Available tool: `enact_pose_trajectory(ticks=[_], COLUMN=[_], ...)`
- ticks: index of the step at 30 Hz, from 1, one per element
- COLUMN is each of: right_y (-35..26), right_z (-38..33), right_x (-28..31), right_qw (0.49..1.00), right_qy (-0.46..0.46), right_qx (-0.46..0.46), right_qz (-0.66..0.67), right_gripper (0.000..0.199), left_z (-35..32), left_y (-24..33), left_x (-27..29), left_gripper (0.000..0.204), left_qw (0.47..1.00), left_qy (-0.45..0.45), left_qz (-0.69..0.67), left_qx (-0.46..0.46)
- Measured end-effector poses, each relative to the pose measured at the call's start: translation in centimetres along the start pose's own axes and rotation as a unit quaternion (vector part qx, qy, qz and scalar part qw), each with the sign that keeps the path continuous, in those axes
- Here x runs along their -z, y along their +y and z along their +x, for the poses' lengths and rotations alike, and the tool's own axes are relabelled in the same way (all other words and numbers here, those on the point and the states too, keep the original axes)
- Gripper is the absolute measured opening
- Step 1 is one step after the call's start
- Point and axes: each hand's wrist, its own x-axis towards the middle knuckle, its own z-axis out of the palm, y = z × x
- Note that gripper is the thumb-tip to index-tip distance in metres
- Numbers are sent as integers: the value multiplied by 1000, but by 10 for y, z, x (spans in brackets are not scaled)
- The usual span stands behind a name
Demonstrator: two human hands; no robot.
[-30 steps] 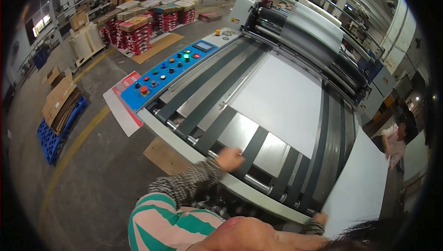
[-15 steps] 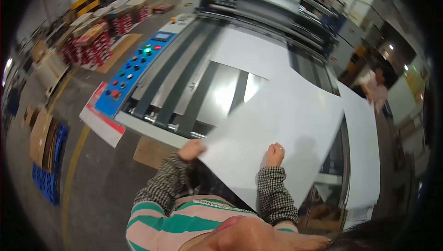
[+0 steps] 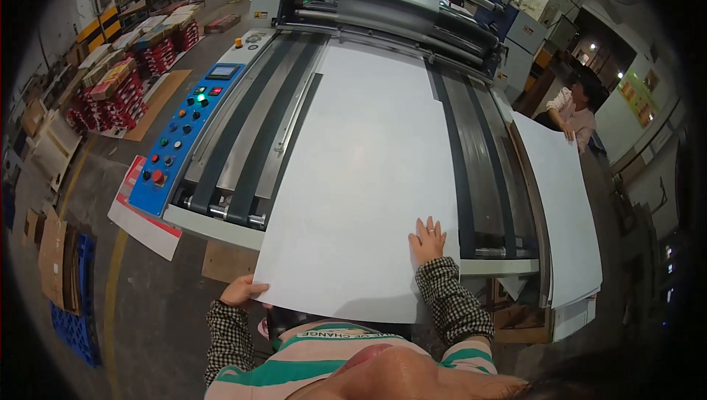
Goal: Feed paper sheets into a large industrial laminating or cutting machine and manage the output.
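Note:
A large white sheet of paper (image 3: pixel 353 179) lies lengthwise on the feed belts of a roller machine (image 3: pixel 390 13), its near end hanging over the front edge towards me. My left hand (image 3: pixel 243 291) pinches the sheet's near left corner, thumb on top. Spread flat on the sheet near its right edge is my right hand (image 3: pixel 427 241), fingers pointing away from me and a ring on one of them. The far end of the white paper reaches close to the rollers.
To the left of the belts runs a blue control panel (image 3: pixel 180 131) with buttons. A stack of white sheets (image 3: pixel 563 209) stands at the right, where another person (image 3: pixel 574 109) touches its far end. Red-and-white bundles (image 3: pixel 110 102) and a blue pallet (image 3: pixel 74 330) sit on the left floor.
The sheet has swung from a slant to lie straight along the belts. My left hand moved left and nearer with its corner; my right hand went from closed to spread flat.

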Motion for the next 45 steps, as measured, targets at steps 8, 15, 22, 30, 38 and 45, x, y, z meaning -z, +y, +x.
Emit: enact_pose_trajectory(ticks=[8,15,22,30,38,45], right_y=[-21,-22,72,346,196,-83], right_z=[84,161,157,-39,27,12], right_x=[3,9,52,143,17,-53], right_qw=[998,998,899,759,986,912], right_qy=[-45,-9,396,124,122,232], right_qx=[32,10,186,-597,-73,98], right_qz=[-13,-61,-36,-228,-85,325], right_gripper=[55,53,5,47,13,23], left_z=[34,74,71,95,141,167], left_y=[65,116,125,109,53,-17], left_x=[-12,-7,-9,-24,-187,-167], left_gripper=[28,14,15,15,30,25], left_qw=[995,958,897,918,838,803], left_qy=[67,230,350,285,-17,-25], left_qz=[65,130,178,161,475,536], left_qx=[-36,-109,-203,-223,-270,-258])
